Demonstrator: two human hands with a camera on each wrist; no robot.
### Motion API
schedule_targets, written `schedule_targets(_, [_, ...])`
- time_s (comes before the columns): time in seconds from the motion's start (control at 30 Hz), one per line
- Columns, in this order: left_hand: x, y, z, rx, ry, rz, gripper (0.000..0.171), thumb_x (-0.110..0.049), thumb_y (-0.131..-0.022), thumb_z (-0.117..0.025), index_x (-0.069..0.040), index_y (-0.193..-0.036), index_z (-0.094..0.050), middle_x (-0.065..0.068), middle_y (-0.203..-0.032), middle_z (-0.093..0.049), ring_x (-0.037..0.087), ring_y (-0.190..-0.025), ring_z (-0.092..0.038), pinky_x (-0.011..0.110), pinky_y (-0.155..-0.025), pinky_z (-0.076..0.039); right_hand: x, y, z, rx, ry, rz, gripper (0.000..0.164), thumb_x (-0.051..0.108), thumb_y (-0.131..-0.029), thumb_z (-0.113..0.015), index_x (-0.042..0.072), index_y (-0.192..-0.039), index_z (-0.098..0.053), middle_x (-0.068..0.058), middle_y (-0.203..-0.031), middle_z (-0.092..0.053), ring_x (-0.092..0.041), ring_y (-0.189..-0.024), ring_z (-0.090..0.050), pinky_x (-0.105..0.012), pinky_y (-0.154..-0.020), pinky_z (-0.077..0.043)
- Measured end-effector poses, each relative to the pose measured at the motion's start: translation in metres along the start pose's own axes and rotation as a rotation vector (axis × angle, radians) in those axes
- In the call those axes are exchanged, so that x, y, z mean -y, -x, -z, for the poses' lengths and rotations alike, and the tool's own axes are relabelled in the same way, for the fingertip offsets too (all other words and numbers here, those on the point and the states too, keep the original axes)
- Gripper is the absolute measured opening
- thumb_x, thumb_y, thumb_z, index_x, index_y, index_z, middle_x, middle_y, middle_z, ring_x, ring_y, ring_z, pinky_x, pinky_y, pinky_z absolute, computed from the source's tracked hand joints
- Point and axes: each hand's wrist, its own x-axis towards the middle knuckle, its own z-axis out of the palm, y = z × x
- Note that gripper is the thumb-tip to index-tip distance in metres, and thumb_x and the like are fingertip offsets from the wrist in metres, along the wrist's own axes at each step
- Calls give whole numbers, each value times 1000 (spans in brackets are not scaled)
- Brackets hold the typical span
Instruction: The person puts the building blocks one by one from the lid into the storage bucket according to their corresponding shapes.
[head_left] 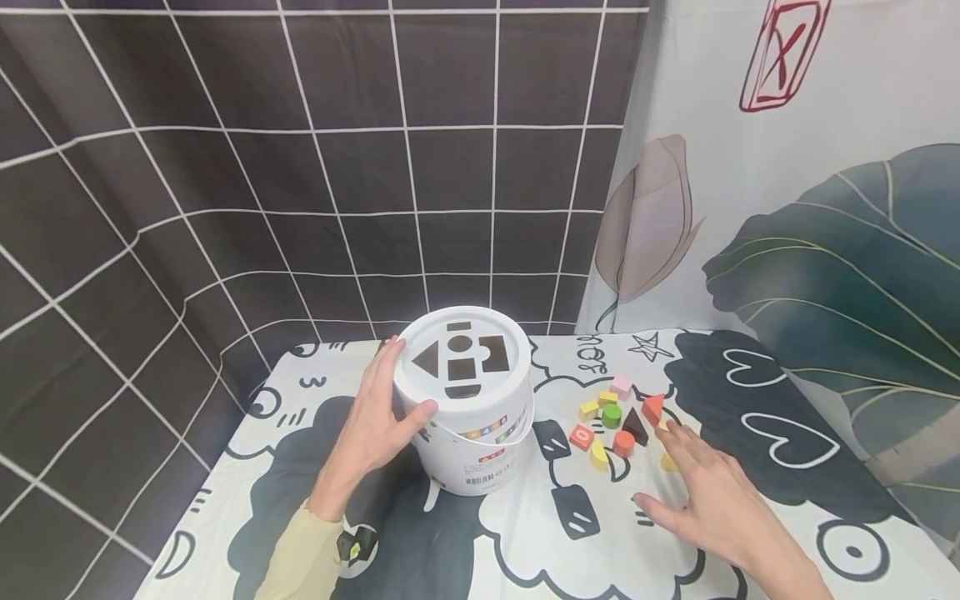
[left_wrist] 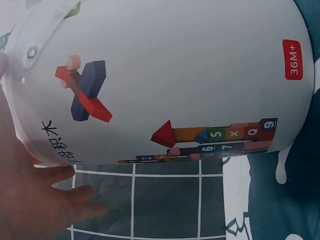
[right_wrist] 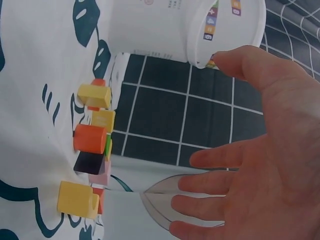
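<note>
A white bucket [head_left: 480, 458] stands upright, its white lid [head_left: 416, 333] cut with dark shaped holes. My left hand [head_left: 378, 417] rests against the lid's left rim, thumb at the front and fingers along the side. To the right, my right hand [head_left: 712, 492] hovers with spread fingers, nothing held, beside a cluster of small blocks. Among them are a green cylinder [head_left: 611, 416], an orange cylinder [head_left: 623, 444], a dark triangular block [head_left: 635, 427], a red triangular block [head_left: 653, 409], a red block marked 0 [head_left: 581, 436] and a pink block [head_left: 621, 386]. A yellow block [head_left: 667, 462] is partly hidden by the right fingers.
A white patterned cloth [head_left: 555, 550] covers the table. Behind it hangs a dark curtain [head_left: 352, 175] with white grid lines, and to the right a pale curtain [head_left: 720, 192] printed with leaves. The bucket's thin handle [head_left: 531, 425] hangs down at its front.
</note>
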Motion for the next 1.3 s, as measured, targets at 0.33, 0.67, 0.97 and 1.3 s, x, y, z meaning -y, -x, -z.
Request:
schedule_targets(0.33, [2,2,-2,-17,25,4,87,-37,-84,-70,-3,-154,-31,18,-160,-27,38,-147,-23,62,-112,-23,-19,-4,-2,3,-56,-32,79,37,-75,-85,-11,-131,-55,-34,-125,-59,-54,-111,-57,-65,-87,-48])
schedule_targets(0.67, [3,4,-5,-37,57,-9,86,-36,-83,-69,-2,-153,-33,18,-160,-28,39,-146,-23,63,-112,-22,-58,-3,-21,15,-176,-149,75,29,-78,-85,-8,-135,-52,-36,-126,-56,-58,-111,-54,-68,-84,-47])
schedule_targets(0.97, [5,4,-7,-60,81,-22,87,-37,-83,-69,-1,-153,-32,19,-159,-30,40,-146,-24,64,-112,-21,-85,-4,-34,-51,-256,-172,69,24,-80,-84,-8,-131,-53,-37,-120,-59,-54,-104,-60,-62,-81,-51])
schedule_targets(1.3, [5,3,-7,-68,89,-21,87,-37,-82,-68,-2,-153,-32,17,-159,-31,38,-146,-25,63,-112,-22,-100,-9,-45,-10,-281,-188,78,23,-78,-85,-12,-136,-45,-35,-133,-46,-54,-120,-46,-62,-91,-48])
